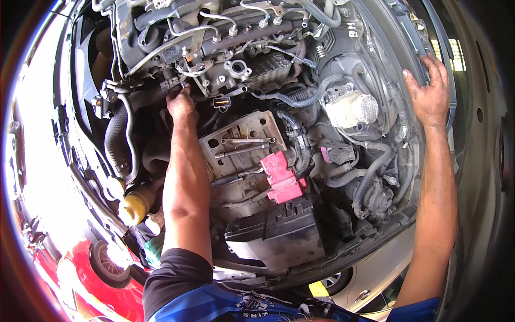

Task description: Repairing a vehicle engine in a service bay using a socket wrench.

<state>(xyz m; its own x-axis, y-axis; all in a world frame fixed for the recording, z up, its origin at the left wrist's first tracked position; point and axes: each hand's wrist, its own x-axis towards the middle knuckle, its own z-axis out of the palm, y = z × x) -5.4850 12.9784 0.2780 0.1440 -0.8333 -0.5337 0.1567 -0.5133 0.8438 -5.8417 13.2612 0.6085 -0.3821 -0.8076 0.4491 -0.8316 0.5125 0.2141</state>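
Note:
My left hand (181, 103) reaches deep into the engine bay, its fingers closed at a small dark connector (169, 81) beside the engine (236, 48). What lies between the fingertips is hidden. An unplugged-looking grey connector (221, 103) with light pins sits just to the right of that hand. My right hand (431, 96) leans on the car's edge below the windscreen (412, 53), thumb and fingers apart, holding nothing. On a dirty metal tray (244, 126) between my arms lie a combination wrench (249, 140) and a second slim metal tool (241, 151).
A red terminal cover (281, 177) sits above a black fuse box (276, 233) near my body. To the right is a whitish fluid reservoir (351, 110) among hoses. A yellow-capped neck (133, 208) stands left of my forearm. A red car (80, 282) is parked beyond.

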